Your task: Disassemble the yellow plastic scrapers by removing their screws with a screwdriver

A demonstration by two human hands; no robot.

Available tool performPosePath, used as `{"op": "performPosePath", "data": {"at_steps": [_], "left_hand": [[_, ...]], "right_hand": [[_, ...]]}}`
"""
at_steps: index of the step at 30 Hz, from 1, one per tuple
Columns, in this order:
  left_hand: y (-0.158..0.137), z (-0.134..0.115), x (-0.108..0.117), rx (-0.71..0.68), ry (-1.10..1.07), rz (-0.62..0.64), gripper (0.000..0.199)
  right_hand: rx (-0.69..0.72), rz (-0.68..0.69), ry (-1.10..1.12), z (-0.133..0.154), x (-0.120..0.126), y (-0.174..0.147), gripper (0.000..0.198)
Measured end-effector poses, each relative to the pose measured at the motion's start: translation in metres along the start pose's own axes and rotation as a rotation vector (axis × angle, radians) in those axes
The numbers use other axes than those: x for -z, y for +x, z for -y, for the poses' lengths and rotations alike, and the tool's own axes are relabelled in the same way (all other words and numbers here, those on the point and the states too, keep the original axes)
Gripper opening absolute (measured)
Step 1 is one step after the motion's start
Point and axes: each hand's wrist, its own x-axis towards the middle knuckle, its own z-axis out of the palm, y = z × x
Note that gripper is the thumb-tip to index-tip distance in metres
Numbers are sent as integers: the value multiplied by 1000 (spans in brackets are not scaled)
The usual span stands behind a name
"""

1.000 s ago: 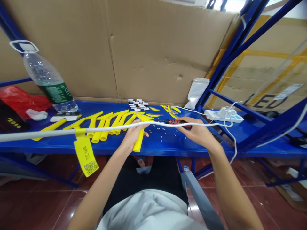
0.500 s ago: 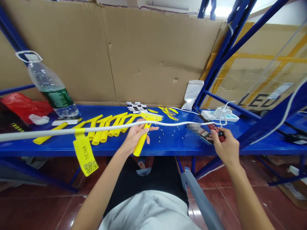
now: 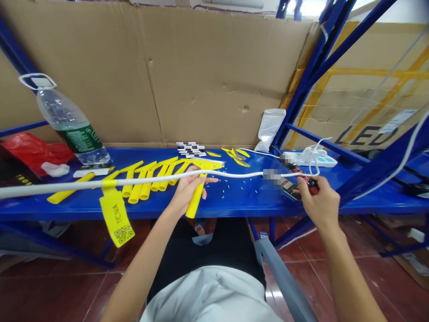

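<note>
My left hand point(image 3: 182, 192) is closed around the tubular handle of a yellow scraper point(image 3: 195, 202), its flat head turned up and away from me. In my right hand point(image 3: 320, 203) is a red and black hand tool point(image 3: 312, 185); its exact kind is hard to make out. Small screws point(image 3: 241, 188) lie scattered on the blue bench point(image 3: 234, 206) between the hands. Left of my left hand, several more yellow scrapers point(image 3: 145, 182) stand in a slanted row. Loose yellow flat pieces point(image 3: 238, 157) and a pile of black-and-white pieces point(image 3: 191, 150) lie farther back.
A white cable point(image 3: 161, 178) with a yellow tag point(image 3: 117, 220) crosses in front of the view. A water bottle point(image 3: 78, 136) and red bag point(image 3: 36, 148) are at left. Near my right hand are a dark flat object point(image 3: 290, 189), a power strip point(image 3: 323, 159) and blue frame posts point(image 3: 303, 100).
My right hand has shifted slightly right with the red and black tool. The scraper in my left hand has turned a little, its head slightly lower. The camera view has shifted slightly.
</note>
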Motion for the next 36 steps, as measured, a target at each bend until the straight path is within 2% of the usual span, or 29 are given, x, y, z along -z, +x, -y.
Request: {"op": "performPosePath", "data": {"at_steps": [5,10,16,19,21,24,27,30,33,36], "left_hand": [[3,0,-1,39,35,-106,48],[3,-1,-4,53,31,-123,43],[6,5,0,67,12,-146,44],[10,7,7,107,-8,-143,34],[13,2,13,152,21,-82,29],[24,-22,23,212,176,104,32],[45,-57,27,235,466,313,40],[79,-82,29,184,803,437,42],[113,-87,30,46,1103,539,45],[133,-77,33,-10,1231,534,49]], "right_hand": [[29,56,5,5,0,0,70],[28,95,-1,2,-2,0,65],[-12,46,3,8,0,1,56],[-47,29,24,16,1,4,49],[-46,24,28,20,1,8,52],[-37,24,39,25,-3,14,57],[-37,25,56,33,-8,18,56],[-56,76,172,49,-15,20,53],[-51,159,293,69,-24,21,53],[66,211,296,87,-33,22,45]]}}
